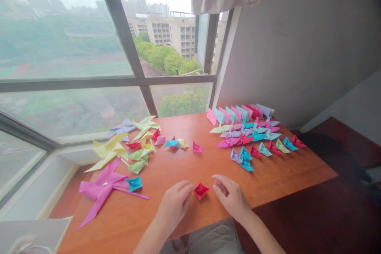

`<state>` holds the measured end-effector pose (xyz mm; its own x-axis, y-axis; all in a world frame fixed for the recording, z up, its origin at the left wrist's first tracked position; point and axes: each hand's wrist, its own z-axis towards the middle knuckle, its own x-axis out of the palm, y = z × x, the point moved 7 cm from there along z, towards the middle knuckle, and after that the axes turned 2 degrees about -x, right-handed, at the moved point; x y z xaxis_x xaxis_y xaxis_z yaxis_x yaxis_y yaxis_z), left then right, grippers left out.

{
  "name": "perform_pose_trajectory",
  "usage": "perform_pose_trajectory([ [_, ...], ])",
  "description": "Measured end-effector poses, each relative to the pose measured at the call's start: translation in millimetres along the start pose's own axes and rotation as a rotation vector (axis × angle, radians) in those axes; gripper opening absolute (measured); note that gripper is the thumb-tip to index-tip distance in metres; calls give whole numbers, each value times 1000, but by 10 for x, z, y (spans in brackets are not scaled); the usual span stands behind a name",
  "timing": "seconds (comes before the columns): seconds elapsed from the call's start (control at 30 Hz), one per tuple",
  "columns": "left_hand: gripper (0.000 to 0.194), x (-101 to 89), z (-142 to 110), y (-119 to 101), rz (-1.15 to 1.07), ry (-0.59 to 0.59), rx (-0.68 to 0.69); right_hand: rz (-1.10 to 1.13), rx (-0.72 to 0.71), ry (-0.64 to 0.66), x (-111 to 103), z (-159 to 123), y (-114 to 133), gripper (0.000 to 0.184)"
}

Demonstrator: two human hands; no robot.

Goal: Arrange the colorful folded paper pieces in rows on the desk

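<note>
A small red folded paper boat (201, 191) sits on the wooden table in front of me. My left hand (176, 201) is at its left tip, with thumb and fingers closed on that corner. To the right of the boat, my right hand (231, 195) is curved with thumb and fingers apart, and holds nothing. A blue paper boat (133, 184) lies farther left, beside a large magenta paper pinwheel (104, 185). Beyond my hands a pink paper boat (197, 147) stands alone on the table.
Yellow and green pinwheels (110, 150) and several small boats (138, 154) crowd the table's left. At the right are rows of paper boats (264, 149), paper cranes (247, 131) and upright folded pieces (235, 114). A window frame (145, 81) borders the back; the table's right edge (297, 191) slants away.
</note>
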<state>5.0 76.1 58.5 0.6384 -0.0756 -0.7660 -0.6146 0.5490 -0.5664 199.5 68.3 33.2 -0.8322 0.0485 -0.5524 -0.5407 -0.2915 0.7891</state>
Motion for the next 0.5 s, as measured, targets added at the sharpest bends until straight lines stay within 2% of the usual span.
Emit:
perform_pose_trajectory([
  [0.27,27,15,-7,-91,-11,19,48,-160,-203,126,109,-64,285,16],
  [0.5,26,22,-7,-24,-62,-10,25,-206,-235,138,100,-85,305,18],
])
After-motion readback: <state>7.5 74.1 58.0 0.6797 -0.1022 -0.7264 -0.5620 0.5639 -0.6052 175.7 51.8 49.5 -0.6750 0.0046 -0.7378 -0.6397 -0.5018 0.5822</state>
